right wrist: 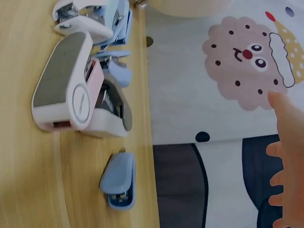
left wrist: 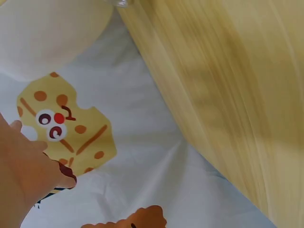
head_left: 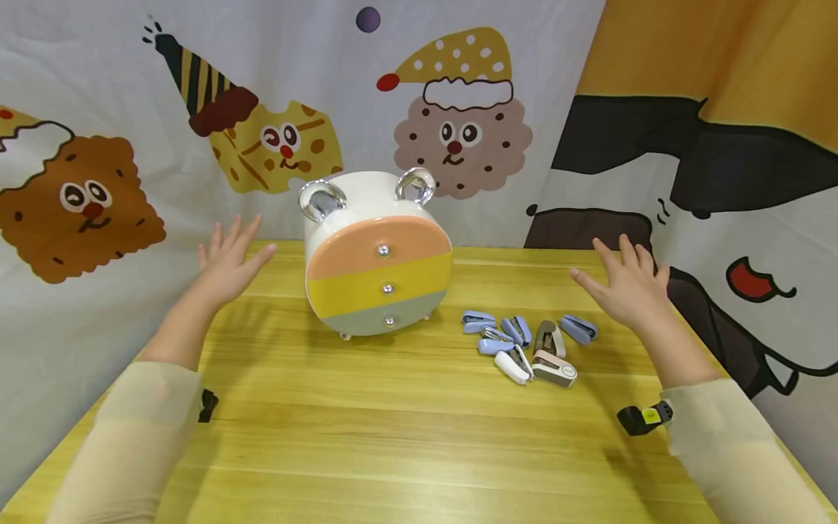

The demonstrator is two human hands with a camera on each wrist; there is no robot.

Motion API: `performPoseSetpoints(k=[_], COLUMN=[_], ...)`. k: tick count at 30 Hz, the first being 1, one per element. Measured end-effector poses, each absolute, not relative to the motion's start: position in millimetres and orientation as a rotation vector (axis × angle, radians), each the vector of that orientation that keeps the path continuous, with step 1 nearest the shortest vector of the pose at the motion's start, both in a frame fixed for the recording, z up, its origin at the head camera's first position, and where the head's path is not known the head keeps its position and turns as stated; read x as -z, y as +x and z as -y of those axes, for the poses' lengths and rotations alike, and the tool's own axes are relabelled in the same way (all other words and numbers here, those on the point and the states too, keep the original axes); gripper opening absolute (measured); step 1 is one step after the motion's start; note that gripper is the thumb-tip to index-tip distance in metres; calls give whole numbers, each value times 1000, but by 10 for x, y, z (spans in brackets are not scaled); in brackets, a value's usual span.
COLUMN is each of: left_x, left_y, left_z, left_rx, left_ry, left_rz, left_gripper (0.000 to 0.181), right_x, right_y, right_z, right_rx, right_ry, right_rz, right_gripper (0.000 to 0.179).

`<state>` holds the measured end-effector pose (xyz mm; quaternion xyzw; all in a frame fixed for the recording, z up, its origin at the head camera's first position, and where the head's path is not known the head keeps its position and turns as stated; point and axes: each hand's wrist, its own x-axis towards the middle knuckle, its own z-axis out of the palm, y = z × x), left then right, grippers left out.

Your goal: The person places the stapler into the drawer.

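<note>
White, striped-front, bear-eared cabinet (head_left: 374, 271) between empty left hand (head_left: 229, 268) and right hand (head_left: 625, 286) with fingers spread, seemingly pre-grasp, likely calling next for reaching toward small blue, white and grey staplers (head_left: 517, 332) right of cabinet.

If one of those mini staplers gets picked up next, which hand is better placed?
Probably the right hand: it is empty, fingers spread, and close to the rightmost blue stapler. The left hand is empty too, but the eared drawer box stands between it and the mini staplers.
</note>
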<state>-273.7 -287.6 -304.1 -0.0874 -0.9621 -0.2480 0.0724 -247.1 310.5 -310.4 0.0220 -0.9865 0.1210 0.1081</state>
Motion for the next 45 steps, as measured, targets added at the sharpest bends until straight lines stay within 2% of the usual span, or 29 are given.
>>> performPoseSetpoints(k=[16, 24, 31, 45], left_x=[2955, 2883, 2871, 2706], left_y=[-2699, -2687, -2691, -2481], left_z=[2591, 2379, 2199, 1829], left_rx=[1022, 1329, 1475, 1654], left_ry=[-364, -349, -394, -477], left_rz=[2578, 2396, 2249, 2087], left_gripper=[67, 64, 69, 68], right_x=[2962, 2890, 2885, 2983], right_y=[-2306, -2221, -2194, -2226], right_z=[-2782, -2491, -2211, -1685], right_rx=[-506, -614, -695, -833], right_ry=[125, 196, 290, 416], right_rz=[2694, 2542, 2419, 2253], right_gripper=[76, 71, 66, 62])
